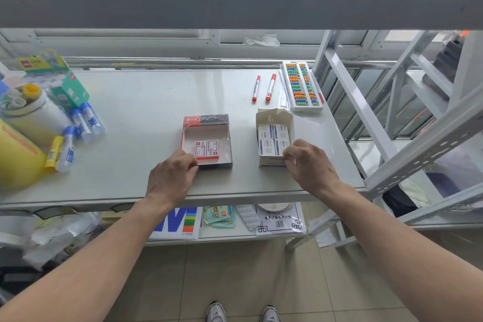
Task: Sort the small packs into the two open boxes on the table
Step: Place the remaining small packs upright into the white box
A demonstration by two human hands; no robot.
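Observation:
A red-and-black open box (206, 120) sits mid-table with two red-and-white small packs (207, 149) lying at its near side. My left hand (171, 174) rests at the box's near left corner, fingertips touching the left pack. To the right stands a white open box (269, 116) filled with several blue-and-white small packs (273, 138). My right hand (309, 162) is at that box's near right corner, fingers pinched on the box edge or its flap; whether a pack is under the fingers is hidden.
Two red markers (264, 87) and a colourful abacus (302, 86) lie behind the white box. Glue bottles (78, 125), a white jar (34, 110) and a yellow bag (18, 154) crowd the left end. A white metal rack frame (407, 123) rises right of the table.

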